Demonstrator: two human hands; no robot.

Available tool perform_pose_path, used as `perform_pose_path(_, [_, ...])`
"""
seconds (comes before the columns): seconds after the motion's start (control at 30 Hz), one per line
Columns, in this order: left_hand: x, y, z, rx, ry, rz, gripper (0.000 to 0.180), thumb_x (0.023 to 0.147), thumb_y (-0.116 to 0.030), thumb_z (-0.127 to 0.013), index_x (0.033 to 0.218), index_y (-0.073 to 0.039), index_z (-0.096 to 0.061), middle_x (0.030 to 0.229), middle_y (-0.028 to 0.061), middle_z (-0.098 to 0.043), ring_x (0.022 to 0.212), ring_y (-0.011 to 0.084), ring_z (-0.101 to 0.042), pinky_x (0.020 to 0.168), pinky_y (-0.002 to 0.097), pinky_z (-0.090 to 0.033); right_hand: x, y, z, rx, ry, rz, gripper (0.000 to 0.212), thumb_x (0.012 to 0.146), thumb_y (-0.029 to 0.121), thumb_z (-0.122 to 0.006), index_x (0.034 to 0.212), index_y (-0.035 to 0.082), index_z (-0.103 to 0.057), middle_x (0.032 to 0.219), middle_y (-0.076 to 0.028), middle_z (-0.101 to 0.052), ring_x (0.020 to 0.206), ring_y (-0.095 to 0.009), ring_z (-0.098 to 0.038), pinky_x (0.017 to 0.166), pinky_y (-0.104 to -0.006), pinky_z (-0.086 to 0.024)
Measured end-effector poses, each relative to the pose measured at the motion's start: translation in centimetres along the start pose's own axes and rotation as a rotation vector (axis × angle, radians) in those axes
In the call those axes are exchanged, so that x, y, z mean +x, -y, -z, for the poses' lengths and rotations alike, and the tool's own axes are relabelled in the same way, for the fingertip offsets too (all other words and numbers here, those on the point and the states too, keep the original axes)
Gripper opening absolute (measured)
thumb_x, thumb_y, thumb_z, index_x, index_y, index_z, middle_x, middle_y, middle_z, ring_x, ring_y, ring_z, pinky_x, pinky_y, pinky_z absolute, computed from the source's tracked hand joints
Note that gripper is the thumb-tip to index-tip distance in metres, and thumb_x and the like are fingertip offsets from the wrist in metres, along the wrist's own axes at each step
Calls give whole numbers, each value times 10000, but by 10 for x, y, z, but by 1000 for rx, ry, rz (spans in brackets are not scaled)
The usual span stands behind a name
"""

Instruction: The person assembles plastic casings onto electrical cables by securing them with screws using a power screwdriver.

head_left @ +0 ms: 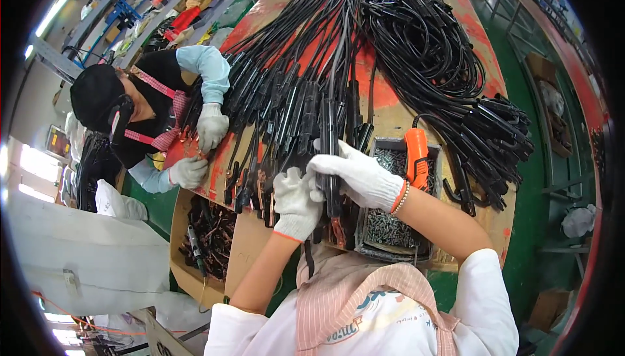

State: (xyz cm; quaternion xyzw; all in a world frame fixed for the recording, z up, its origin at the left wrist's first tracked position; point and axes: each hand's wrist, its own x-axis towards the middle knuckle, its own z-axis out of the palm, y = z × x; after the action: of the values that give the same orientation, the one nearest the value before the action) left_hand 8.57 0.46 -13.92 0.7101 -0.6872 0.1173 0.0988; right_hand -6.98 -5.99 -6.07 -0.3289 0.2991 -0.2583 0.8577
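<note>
My right hand [364, 177], in a white glove, wraps round a black welding electrode holder [330, 121] that stands lengthwise in front of me. Its copper end [338, 231] points toward my body, and its cable runs off to the far side. My left hand [296, 203], gloved too, is at the holder's left side with its fingers curled; whatever they pinch is hidden. Just left of it lie several more black holders [280, 115] with copper ends toward the near edge.
To the right sit a bin of screws [390, 229] and an orange power screwdriver [416, 157]. Coiled black cables [423, 43] cover the far right of the red table [384, 85]. A co-worker [156, 108] handles copper parts at left. Below stands a cardboard box [179, 252] of dark and copper-coloured pieces.
</note>
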Motion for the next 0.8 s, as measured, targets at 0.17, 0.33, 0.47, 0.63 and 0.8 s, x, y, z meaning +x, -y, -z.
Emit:
perform_pose_path(0.17, [8,1,22,-351,-147,-36,203,653,-107,-671,856,-108,-664,829,89,-603,810,285,-581,728,412,-445,-11,10,-8,118,-11,66,183,913,194,-642,997,98,-511,848,-66,-633,629,-192,-658,549,-261,-524])
perform_pose_path(0.33, [51,29,79,-1998,393,565,200,878,-56,-625,1036,-32,-504,878,72,-600,738,190,-617,738,329,-528,-26,3,16,211,-97,54,279,929,128,-625,1168,106,-483,954,-101,-632,800,-246,-673,662,-397,-595])
perform_pose_path(0.47, [49,70,77,-2016,303,577,165,906,-58,-604,1043,-10,-525,845,87,-615,757,211,-653,736,383,-573,-17,-33,20,96,-70,-99,374,917,164,-650,1223,115,-440,1081,-67,-580,916,-212,-635,715,-401,-606])
perform_pose_path(0.63, [54,51,101,-1820,403,554,459,898,-80,-607,1276,56,-387,837,68,-568,738,163,-594,759,375,-563,-11,-34,15,-17,-96,-77,512,925,193,-644,1367,138,-392,1242,-41,-536,1123,-181,-555,885,-441,-520])
perform_pose_path(0.8, [49,39,65,-1871,554,725,467,891,-119,-623,1257,79,-410,915,79,-578,793,147,-610,776,350,-557,-4,-29,26,111,47,-119,528,930,174,-634,1391,144,-378,1257,-10,-551,1157,-150,-533,927,-426,-488])
